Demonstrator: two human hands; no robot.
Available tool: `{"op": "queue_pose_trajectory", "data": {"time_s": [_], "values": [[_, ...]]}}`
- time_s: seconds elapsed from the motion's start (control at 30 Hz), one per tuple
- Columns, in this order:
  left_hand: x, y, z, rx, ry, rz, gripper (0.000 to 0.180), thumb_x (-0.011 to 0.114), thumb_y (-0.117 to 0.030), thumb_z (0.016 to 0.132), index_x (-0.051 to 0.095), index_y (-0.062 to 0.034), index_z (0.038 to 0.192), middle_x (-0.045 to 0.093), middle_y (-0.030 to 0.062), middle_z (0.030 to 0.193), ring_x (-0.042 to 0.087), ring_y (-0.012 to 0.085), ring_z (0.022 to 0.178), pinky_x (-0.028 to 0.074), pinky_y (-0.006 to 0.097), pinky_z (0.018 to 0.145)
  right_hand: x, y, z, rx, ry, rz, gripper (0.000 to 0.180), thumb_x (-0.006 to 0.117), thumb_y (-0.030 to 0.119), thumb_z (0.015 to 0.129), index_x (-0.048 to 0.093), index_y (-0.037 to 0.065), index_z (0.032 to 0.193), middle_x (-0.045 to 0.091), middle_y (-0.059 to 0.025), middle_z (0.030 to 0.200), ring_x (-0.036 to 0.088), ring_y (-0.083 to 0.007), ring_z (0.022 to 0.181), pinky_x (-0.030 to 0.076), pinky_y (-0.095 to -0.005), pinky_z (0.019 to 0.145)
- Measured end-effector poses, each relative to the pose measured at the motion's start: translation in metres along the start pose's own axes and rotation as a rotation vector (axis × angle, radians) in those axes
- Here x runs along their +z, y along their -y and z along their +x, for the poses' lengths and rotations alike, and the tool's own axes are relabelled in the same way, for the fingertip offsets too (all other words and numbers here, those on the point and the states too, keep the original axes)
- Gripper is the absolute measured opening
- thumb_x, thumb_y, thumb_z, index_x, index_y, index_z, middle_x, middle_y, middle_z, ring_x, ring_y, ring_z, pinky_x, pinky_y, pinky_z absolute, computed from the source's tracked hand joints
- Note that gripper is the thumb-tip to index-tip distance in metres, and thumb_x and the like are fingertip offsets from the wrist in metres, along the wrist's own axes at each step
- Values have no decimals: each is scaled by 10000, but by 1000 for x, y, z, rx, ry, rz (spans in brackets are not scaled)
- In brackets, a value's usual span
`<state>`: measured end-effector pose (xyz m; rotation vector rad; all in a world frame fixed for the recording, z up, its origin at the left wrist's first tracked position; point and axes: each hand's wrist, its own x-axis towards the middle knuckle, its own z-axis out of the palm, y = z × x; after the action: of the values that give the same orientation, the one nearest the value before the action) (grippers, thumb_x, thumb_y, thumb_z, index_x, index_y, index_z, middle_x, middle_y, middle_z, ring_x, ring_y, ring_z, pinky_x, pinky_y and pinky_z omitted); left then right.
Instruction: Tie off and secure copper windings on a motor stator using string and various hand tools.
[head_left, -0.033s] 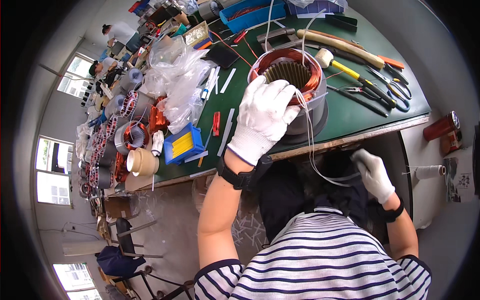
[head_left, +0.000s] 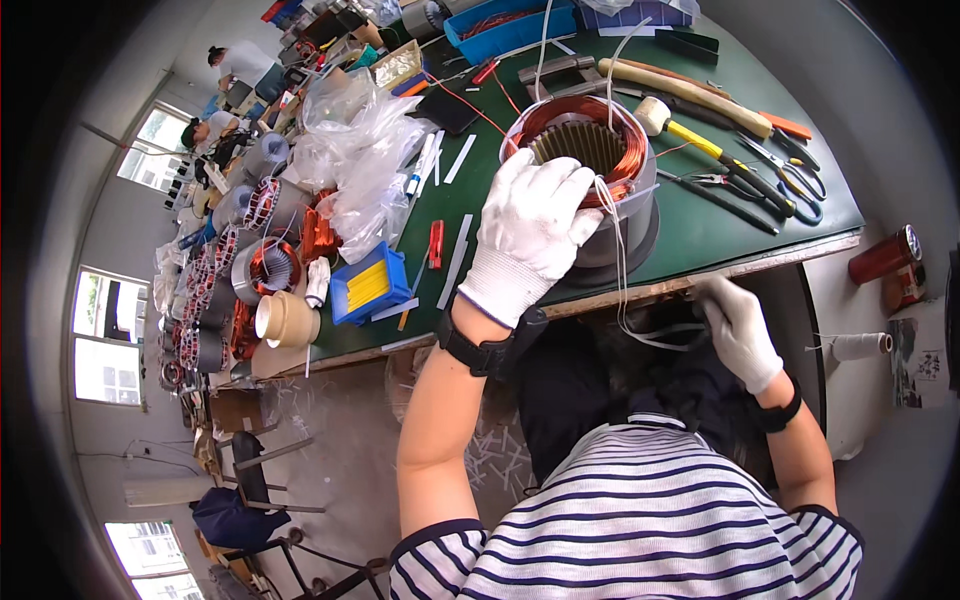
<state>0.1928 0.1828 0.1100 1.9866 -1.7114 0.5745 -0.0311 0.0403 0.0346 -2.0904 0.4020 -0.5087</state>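
A motor stator (head_left: 615, 235) with copper windings around its upper rim stands upright near the table's front edge. My left hand (head_left: 535, 215), in a white glove, is closed over the near left side of the winding, its fingertips at the inner edge. White cord (head_left: 622, 260) comes out of the winding beside the left thumb and hangs in a loop below the table edge. The loop runs to my right hand (head_left: 742, 335), also gloved, which is closed on the cord in front of the table edge. Its fingertips are partly hidden. Two pale strands rise behind the stator.
On the right lie a mallet (head_left: 655, 115), scissors (head_left: 785, 172) and pliers (head_left: 722, 182). To the left are a blue box of yellow strips (head_left: 395, 262), a red cutter (head_left: 436, 245) and plastic bags (head_left: 350, 150). A cord spool (head_left: 862, 345) sits at right.
My right hand has risen slightly toward the table edge, and the cord loop has shifted up with it. The left hand stays on the stator.
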Motion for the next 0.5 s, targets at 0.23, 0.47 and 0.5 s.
{"op": "queue_pose_trajectory", "data": {"time_s": [0.23,0.47,0.5], "values": [[10,-16,-10,-86,-201,114,389,695,-150,718,607,-74,1090,599,123,1088,563,314,1009,389,441,984,56,59,83,-341,-411,-337,131,650,68,774,609,18,888,585,-153,797,588,-331,655,480,-359,606],[38,-61,-70,-853,-189,-771,232,583,-166,907,628,23,1034,664,116,952,636,199,802,505,290,741,14,50,68,-195,160,-36,125,614,48,766,618,-45,850,602,-178,759,599,-322,686,474,-352,650],[48,-60,-73,-892,-183,-984,328,524,-257,956,619,42,1054,667,116,939,639,164,819,512,289,749,14,44,64,-193,197,-81,135,609,47,758,623,-46,855,595,-186,760,594,-317,676,475,-354,654]]}}
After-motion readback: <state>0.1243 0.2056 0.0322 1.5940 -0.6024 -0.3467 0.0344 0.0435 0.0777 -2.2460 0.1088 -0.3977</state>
